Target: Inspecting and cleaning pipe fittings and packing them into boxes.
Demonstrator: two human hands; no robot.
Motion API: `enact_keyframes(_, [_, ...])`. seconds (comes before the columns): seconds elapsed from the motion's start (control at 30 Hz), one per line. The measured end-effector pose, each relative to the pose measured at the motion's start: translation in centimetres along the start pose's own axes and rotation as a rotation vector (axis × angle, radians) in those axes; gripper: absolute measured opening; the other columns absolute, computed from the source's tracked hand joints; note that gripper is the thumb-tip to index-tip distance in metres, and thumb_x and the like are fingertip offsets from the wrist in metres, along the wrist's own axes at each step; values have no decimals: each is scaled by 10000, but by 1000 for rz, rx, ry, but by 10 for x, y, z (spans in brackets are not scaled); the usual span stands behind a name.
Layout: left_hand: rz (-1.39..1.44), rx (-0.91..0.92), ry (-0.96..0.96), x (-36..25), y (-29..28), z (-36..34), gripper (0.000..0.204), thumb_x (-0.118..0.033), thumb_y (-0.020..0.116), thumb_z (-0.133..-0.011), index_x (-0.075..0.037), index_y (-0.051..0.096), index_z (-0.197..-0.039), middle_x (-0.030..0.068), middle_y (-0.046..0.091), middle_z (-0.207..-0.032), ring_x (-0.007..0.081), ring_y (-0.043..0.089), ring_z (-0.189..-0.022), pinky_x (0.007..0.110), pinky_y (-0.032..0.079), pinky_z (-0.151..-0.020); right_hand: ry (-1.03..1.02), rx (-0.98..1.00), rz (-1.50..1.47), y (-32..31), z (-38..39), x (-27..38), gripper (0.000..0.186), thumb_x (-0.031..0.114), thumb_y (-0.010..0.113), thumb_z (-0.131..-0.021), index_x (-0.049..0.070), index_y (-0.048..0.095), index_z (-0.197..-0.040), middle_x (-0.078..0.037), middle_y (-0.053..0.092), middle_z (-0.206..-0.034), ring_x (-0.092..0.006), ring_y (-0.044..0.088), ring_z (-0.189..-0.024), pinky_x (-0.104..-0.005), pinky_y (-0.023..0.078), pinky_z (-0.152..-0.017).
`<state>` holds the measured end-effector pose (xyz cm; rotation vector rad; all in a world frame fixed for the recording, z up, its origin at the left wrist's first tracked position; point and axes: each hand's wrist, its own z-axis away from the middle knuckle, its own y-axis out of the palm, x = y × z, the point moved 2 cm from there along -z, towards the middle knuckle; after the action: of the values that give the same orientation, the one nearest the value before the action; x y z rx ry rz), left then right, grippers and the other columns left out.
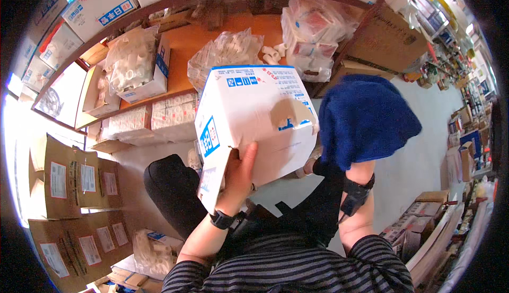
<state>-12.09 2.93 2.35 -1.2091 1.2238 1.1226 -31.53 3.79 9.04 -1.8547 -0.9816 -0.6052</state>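
In front of me, a white cardboard box with blue and red print is tilted above my knees. My left hand grips its near left edge by an open flap, thumb on the box's side and fingers behind the flap. To the right of the box, a dark blue cloth is held up, bunched and slightly blurred. My right hand is almost wholly covered by this cloth; only the part by the wrist shows, its fingers hidden.
Ahead stands a shelf bearing bagged white pipe fittings and an open box of fittings. Brown cartons are stacked at my left. Flat packs and cartons lie at the right, beside the grey floor.
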Motion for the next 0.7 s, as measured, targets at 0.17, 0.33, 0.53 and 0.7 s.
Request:
enact_keyframes(0.17, [-860,250,139,13,13,9,352,-258,591,-844,-15,573,-1099,158,608,-1032,302,565,-965,382,440,-821,-413,152,333,53,-12,21,506,297,578,-749,57,484,-1184,-155,509,-1206,-313,480,-1117,-401,370,-960])
enact_keyframes(0.33, [-452,271,104,6,3,24,362,-285,543,-883,-3,563,-1109,156,585,-1106,285,538,-1043,374,410,-879,-479,43,495,65,-47,-10,441,284,570,-764,71,527,-1148,-157,530,-1177,-325,490,-1100,-408,382,-946])
enact_keyframes(0.53, [-252,178,180,-19,8,24,384,-271,569,-869,5,544,-1134,123,617,-1038,252,585,-936,350,444,-810,-303,-56,515,30,-64,-42,328,243,557,-787,94,583,-1078,-151,566,-1101,-336,506,-1055,-417,404,-907])
enact_keyframes(0.7, [-222,219,147,-2,5,29,371,-238,542,-882,4,524,-1162,147,611,-1043,267,564,-992,368,417,-865,-253,-74,544,27,-17,-23,367,251,592,-750,88,576,-1079,-150,575,-1033,-332,521,-997,-428,411,-857])
